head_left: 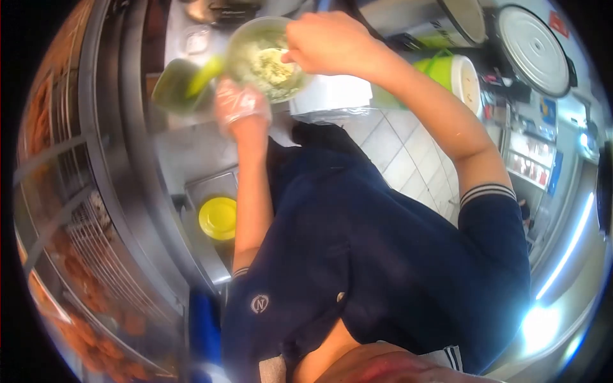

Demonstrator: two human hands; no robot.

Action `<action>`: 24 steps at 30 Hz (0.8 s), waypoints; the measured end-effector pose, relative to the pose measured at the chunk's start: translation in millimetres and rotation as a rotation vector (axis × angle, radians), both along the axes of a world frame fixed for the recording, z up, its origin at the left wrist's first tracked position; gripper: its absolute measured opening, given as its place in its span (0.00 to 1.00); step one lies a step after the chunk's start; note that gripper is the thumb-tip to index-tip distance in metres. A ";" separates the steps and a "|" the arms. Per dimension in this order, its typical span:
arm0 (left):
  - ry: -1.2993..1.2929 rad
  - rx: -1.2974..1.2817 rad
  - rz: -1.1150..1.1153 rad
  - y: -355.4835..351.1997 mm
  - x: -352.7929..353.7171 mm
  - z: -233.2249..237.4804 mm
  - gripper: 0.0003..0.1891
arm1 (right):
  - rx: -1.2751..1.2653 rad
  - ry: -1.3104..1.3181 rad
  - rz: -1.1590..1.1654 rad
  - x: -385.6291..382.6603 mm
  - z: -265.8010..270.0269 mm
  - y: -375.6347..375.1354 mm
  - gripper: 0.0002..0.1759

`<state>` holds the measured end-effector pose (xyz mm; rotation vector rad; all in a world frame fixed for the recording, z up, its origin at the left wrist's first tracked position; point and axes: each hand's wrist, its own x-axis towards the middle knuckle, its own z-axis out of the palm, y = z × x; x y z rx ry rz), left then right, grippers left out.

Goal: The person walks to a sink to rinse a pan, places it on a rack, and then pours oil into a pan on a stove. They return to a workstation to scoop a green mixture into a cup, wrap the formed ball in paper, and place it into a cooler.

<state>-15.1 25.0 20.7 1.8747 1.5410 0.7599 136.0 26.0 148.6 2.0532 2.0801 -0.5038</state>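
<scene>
A wide, see-through bowl (241, 56) stands on the counter at the top of the head view, with pale yellow-green shredded food (273, 69) inside. My left hand (241, 105), in a clear plastic glove, is closed on the bowl's near left rim. Over the bowl's right side my bare right hand (329, 46) is curled into a fist, its fingertips down near the food. Whatever it grips is hidden. Just left of the bowl is a green container (171, 86), with a bright green handle-like piece (205, 75) beside my gloved fingers; blur hides its details.
White sheets (332, 94) lie right of the bowl. Beyond my right arm are a green-and-white bucket (456, 80), a large metal pot (421, 22) and a round lid (533, 50). A yellow dish (218, 218) sits lower left, near a glass food display (83, 255).
</scene>
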 end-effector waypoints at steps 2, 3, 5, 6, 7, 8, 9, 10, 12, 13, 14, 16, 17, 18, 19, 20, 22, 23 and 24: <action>0.125 -0.036 0.073 -2.7 5.9 4.1 0.16 | 0.031 -0.002 0.039 -10.1 5.6 4.6 0.15; 0.127 -0.023 0.067 -0.2 8.0 -0.2 0.16 | 0.031 -0.018 0.060 -17.1 -25.7 4.7 0.13; 0.023 -0.109 0.004 5.3 -0.2 -7.4 0.17 | 0.110 -0.034 0.052 -3.0 -38.1 9.3 0.12; 0.047 -0.103 0.044 8.5 1.1 -10.2 0.17 | 0.177 -0.070 0.075 3.2 -43.6 12.4 0.11; 0.072 -0.037 0.048 3.6 3.7 -11.2 0.17 | 0.045 -0.122 0.045 3.4 -12.9 18.3 0.11; 0.097 0.022 0.031 -5.3 0.6 -9.9 0.17 | 0.031 -0.086 0.061 -4.8 -22.0 11.8 0.11; 0.104 0.028 0.048 -8.1 -0.6 -4.8 0.17 | 0.024 -0.134 0.070 -6.2 -29.5 10.5 0.07; -0.075 -0.050 0.079 -3.0 4.2 1.4 0.18 | 0.029 -0.197 0.070 -0.9 -30.4 17.5 0.06; -0.239 -0.136 0.113 0.1 3.8 3.5 0.18 | 0.036 -0.147 0.110 4.7 -34.0 18.1 0.06; -0.189 -0.087 0.116 1.0 1.9 -1.0 0.19 | 0.025 -0.092 0.149 3.8 -36.9 14.9 0.06; -0.129 -0.043 0.105 -2.0 -5.1 2.3 0.20 | 0.016 -0.071 0.147 2.6 -28.6 8.1 0.06; -0.048 -0.122 0.149 4.8 -4.0 8.0 0.20 | -0.090 -0.156 0.139 9.4 2.9 18.5 0.07; -0.037 -0.098 0.155 3.1 -6.1 7.8 0.20 | -0.114 -0.154 0.149 4.5 9.6 18.9 0.08; -0.026 -0.079 0.142 -1.1 -6.0 7.8 0.19 | -0.120 -0.152 0.145 -1.6 -1.7 16.8 0.08; 0.056 0.000 0.116 -1.0 -7.5 -7.9 0.18 | -0.116 -0.094 0.158 -8.5 -21.4 15.6 0.08; 0.022 0.012 0.086 3.6 -5.8 -7.2 0.18 | -0.107 -0.054 0.162 -9.1 -33.6 14.9 0.09; -0.001 -0.125 0.081 2.4 -6.1 0.6 0.18 | -0.035 0.049 0.195 -6.0 -38.0 10.0 0.16; -0.023 -0.122 0.056 2.0 -4.0 5.8 0.18 | -0.033 0.026 0.172 -2.3 -38.9 8.3 0.16; -0.024 -0.170 0.070 0.7 -5.1 12.5 0.20 | -0.011 0.043 0.184 -0.3 -41.0 4.8 0.16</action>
